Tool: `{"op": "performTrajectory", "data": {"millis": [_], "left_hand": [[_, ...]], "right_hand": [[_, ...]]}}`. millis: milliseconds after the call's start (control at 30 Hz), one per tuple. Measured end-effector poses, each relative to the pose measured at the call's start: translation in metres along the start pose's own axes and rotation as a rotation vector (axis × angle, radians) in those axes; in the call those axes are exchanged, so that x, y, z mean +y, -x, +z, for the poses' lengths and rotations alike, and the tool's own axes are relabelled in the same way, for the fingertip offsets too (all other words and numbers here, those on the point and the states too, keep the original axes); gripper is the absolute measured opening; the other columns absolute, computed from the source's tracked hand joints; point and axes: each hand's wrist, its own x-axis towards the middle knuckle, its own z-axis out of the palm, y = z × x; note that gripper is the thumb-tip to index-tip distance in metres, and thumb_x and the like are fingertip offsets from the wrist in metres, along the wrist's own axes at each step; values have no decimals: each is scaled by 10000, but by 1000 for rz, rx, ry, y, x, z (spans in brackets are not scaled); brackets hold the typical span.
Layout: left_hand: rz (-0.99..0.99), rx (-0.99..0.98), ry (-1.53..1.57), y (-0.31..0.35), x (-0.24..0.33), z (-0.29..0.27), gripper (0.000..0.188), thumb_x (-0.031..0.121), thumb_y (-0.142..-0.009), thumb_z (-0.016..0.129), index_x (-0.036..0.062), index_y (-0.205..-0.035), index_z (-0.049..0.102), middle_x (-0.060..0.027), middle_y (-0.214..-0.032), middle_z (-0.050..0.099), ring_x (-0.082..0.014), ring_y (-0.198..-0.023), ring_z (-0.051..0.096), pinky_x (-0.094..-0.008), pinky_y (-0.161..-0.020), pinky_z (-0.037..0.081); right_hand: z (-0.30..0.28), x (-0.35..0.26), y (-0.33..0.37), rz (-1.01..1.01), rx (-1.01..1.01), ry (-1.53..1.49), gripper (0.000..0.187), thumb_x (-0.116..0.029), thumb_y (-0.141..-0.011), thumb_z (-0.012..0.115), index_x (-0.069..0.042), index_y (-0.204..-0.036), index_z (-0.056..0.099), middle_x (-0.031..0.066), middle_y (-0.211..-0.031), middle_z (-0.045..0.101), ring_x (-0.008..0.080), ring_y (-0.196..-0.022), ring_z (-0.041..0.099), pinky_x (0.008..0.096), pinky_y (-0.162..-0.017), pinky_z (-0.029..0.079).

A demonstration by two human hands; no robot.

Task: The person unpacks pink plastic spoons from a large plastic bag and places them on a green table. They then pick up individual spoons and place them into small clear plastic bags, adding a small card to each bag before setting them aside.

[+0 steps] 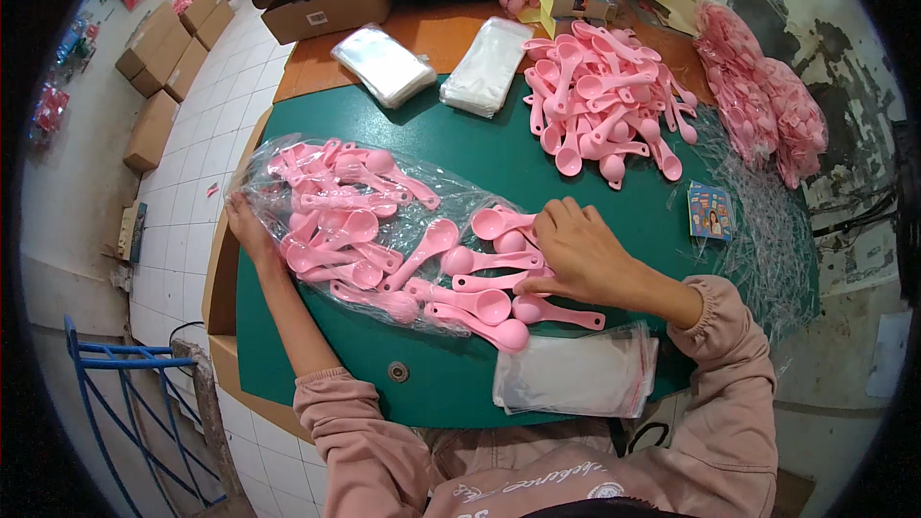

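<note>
A clear plastic bag (273, 158) full of pink scoop spoons (360, 226) lies on its side across the green tabletop. My left hand (247, 221) grips the bag's far-left end, its fingertips partly hidden behind the film. At the bag's right end, several pink spoons (491, 305) lie outside the film on the table. My right hand (578, 251) is curled over some of these, thumb and fingers closed round spoons mostly hidden beneath the palm. A large heap of loose pink spoons (604, 96) sits at the far right.
Stacks of clear sleeves (576, 374) lie near me, with two more packs (386, 65) at the back. A small printed card stack (709, 210) sits right, beside shredded clear plastic (758, 230). Bags of pink items (758, 96) stand far right. A cardboard box (326, 8) stands at the back.
</note>
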Motion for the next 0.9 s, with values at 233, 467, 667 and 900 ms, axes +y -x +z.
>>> {"op": "performTrajectory", "data": {"millis": [233, 467, 667, 900], "left_hand": [[29, -7, -35, -5, -3, 0, 311, 276, -910, 352, 1, -1006, 460, -104, -928, 535, -176, -806, 544, -287, -696, 447], [-15, -39, -17, -5, -2, -3, 313, 270, -911, 346, 1, -1019, 463, -102, -922, 541, -173, -803, 547, -286, -699, 447], [18, -48, -16, 0, 3, 1, 334, 270, -916, 340, -5, -1068, 452, -108, -957, 546, -173, -824, 550, -282, -714, 444], [-1, -37, 35, 1, 1, 4, 312, 265, -912, 350, -2, -1031, 460, -104, -961, 535, -176, -828, 545, -289, -708, 448]], "right_hand": [[19, -2, -6, 37, 71, -55, 600, -382, -623, 666, 19, -1005, 435, 159, -930, 434, 290, -863, 423, 372, -689, 339], [25, -10, -18, 31, -8, -72, 481, -199, -545, 669, 35, -904, 450, 171, -897, 492, 290, -870, 468, 391, -660, 374], [24, -12, -21, 58, -36, -72, 438, -139, -535, 672, 32, -883, 468, 157, -856, 524, 285, -817, 513, 386, -650, 394], [21, -24, -27, -25, -84, -7, 354, -84, -599, 578, 42, -904, 449, 173, -835, 525, 305, -790, 517, 386, -638, 395]]}}
